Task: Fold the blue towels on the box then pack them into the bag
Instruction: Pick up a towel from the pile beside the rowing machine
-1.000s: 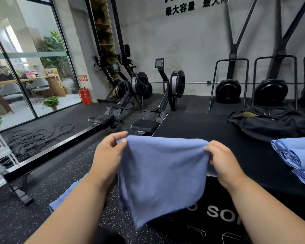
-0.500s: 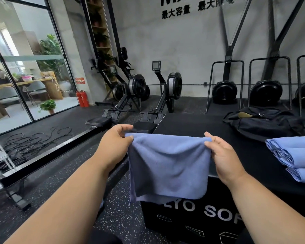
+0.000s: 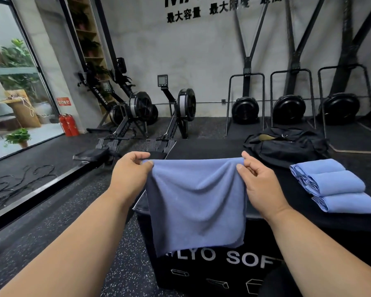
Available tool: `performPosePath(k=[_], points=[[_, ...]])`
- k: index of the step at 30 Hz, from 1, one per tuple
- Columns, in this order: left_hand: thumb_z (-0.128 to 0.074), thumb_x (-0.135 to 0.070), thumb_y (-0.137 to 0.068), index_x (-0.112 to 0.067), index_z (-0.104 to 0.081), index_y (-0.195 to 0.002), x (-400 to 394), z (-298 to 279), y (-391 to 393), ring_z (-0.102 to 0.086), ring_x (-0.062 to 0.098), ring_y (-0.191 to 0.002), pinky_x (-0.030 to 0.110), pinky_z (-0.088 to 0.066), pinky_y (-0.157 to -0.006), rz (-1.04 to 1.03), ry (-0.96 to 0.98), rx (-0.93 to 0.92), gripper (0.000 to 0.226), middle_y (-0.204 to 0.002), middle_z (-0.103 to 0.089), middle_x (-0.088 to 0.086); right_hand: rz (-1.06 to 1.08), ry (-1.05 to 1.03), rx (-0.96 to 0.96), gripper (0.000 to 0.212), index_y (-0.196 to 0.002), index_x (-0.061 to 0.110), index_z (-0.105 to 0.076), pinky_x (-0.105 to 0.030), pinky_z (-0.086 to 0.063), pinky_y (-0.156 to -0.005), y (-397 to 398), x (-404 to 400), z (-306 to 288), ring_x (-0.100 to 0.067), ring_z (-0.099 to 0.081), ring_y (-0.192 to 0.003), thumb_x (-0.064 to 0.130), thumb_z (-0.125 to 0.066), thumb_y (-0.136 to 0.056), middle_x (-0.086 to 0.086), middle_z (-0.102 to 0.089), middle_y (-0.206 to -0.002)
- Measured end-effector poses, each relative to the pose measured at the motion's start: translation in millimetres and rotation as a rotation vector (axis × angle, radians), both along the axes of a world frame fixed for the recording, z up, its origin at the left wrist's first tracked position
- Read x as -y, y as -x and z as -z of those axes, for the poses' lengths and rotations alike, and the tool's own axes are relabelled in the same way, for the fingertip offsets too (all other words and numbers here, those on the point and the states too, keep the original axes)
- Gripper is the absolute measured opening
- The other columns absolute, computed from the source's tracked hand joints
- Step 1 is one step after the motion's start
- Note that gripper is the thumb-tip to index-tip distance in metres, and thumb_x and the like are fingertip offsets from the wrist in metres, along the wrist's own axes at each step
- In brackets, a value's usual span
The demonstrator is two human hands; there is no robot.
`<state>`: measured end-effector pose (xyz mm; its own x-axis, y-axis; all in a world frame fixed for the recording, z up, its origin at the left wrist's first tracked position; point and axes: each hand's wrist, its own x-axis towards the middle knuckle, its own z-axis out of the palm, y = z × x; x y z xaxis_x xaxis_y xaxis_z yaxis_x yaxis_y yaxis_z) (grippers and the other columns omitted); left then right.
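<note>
Compared with half a second ago, both hands are drawing slightly closer together, and the doubled blue towel (image 3: 196,202) is hanging squarer between them over the near-left corner of the box (image 3: 212,273).

Largest of the task's things, the box is carrying a black bag (image 3: 287,146) at its far side, with its top gaping a little, and three folded towels (image 3: 334,184) lying in a row at the right, each touching the next. The held towel is hanging in front of the box's printed face, free of the top. It is sagging in soft hollows, so it is likely light, limp and not slippery; holding it at the top corners, as now, is probably keeping the edges matched for the next fold.

The left hand (image 3: 130,175) is pinching the upper left corner between thumb and curled fingers; the right hand (image 3: 258,181) is pinching the upper right corner likewise.

Around stand rowing machines (image 3: 137,116), floor cables (image 3: 15,183) and two red extinguishers (image 3: 68,125), all well apart. Only the folded towels are narrowing the laying space on the box.
</note>
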<state>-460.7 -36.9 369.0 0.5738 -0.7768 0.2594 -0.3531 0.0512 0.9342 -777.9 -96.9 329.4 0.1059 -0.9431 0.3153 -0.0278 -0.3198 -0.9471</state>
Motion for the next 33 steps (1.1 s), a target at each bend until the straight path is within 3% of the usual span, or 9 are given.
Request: performPosePath(k=[4, 7, 10, 13, 17, 22, 25, 30, 33], points=[[-0.076, -0.032, -0.079, -0.034, -0.075, -0.101, 32, 2, 4, -0.063, 0.013, -0.076, 0.038, -0.054, -0.079, 0.033, 0.028, -0.081, 0.022, -0.092, -0.072, -0.004, 0.062, 0.021, -0.026, 0.030, -0.095, 0.047, -0.078, -0.015, -0.036, -0.107, 9, 20, -6, 0.019, -0.051, -0.125, 0.021, -0.065, -0.102, 0.022, -0.056, -0.145], [-0.075, -0.042, -0.070, -0.042, -0.075, -0.099, 70, -6, 5, -0.063, 0.018, -0.082, 0.042, -0.052, -0.081, 0.091, 0.084, -0.190, 0.029, -0.100, -0.075, -0.004, 0.113, 0.068, -0.055, 0.031, -0.134, 0.023, -0.071, -0.022, -0.041, -0.115, 10, 58, -14, 0.007, -0.056, -0.128, 0.023, -0.063, -0.104, 0.016, -0.061, -0.144], [-0.075, -0.030, -0.085, -0.037, -0.069, -0.123, 123, -12, 6, -0.068, 0.019, -0.096, 0.039, -0.055, -0.086, 0.196, 0.058, -0.205, 0.039, -0.122, -0.073, -0.005, 0.123, 0.035, -0.152, 0.035, -0.139, 0.018, -0.067, -0.029, -0.039, -0.118, 2, 115, -24, -0.003, -0.051, -0.135, 0.027, -0.058, -0.106, 0.013, -0.058, -0.146], [-0.075, -0.020, -0.094, -0.022, -0.051, -0.152, 169, 6, 5, -0.061, 0.016, -0.120, 0.029, -0.048, -0.096, 0.262, -0.174, 0.048, 0.063, -0.150, -0.058, -0.001, 0.070, -0.082, -0.446, 0.042, -0.144, 0.020, -0.057, -0.034, -0.039, -0.111, -2, 175, -5, -0.018, -0.040, -0.147, 0.038, -0.051, -0.107, -0.001, -0.038, -0.162], [-0.080, -0.033, -0.085, -0.026, -0.062, -0.144, 178, 70, -4, -0.048, 0.012, -0.142, 0.026, -0.040, -0.112, 0.365, -0.424, 0.570, 0.062, -0.155, -0.053, 0.003, -0.029, -0.324, -0.854, 0.087, -0.167, 0.015, -0.014, -0.033, -0.030, -0.117, 9, 199, 57, -0.030, -0.024, -0.157, 0.041, -0.064, -0.100, -0.010, 0.014, -0.174], [-0.079, -0.054, -0.073, -0.057, -0.063, -0.121, 136, 177, -11, -0.046, -0.001, -0.135, 0.019, -0.032, -0.118, 0.715, -0.492, 0.787, 0.051, -0.140, -0.049, -0.027, -0.151, -0.186, -0.835, 0.073, -0.141, 0.054, -0.050, -0.011, -0.019, -0.116, 37, 133, 148, -0.008, -0.034, -0.150, 0.053, -0.078, -0.073, 0.013, -0.031, -0.156], [-0.074, -0.061, -0.071, -0.064, -0.060, -0.119, 125, 211, -13, -0.045, -0.001, -0.133, 0.023, -0.035, -0.115, 0.642, -0.412, 0.748, 0.050, -0.141, -0.051, -0.032, -0.196, -0.084, -0.983, 0.071, -0.136, 0.052, -0.061, 0.000, -0.004, -0.111, 47, 118, 169, 0.003, -0.035, -0.138, 0.067, -0.069, -0.067, 0.023, -0.041, -0.147], [-0.070, -0.066, -0.079, -0.050, -0.073, -0.120, 131, 216, -9, -0.049, -0.004, -0.127, 0.022, -0.034, -0.111, 0.585, -0.324, 0.714, 0.045, -0.133, -0.058, -0.032, -0.034, 0.015, -0.909, 0.036, -0.118, 0.037, -0.078, 0.000, -0.023, -0.106, 47, 134, 176, 0.003, -0.049, -0.121, 0.020, -0.075, -0.086, 0.019, -0.065, -0.132], [-0.080, -0.044, -0.087, -0.045, -0.080, -0.103, 139, 212, -8, -0.058, -0.005, -0.118, 0.021, -0.041, -0.106, 0.561, -0.340, 0.669, 0.017, -0.119, -0.066, -0.031, 0.058, -0.033, -0.795, 0.029, -0.101, 0.036, -0.081, -0.007, -0.040, -0.097, 45, 132, 171, 0.008, -0.056, -0.103, 0.012, -0.068, -0.091, 0.025, -0.072, -0.109]])
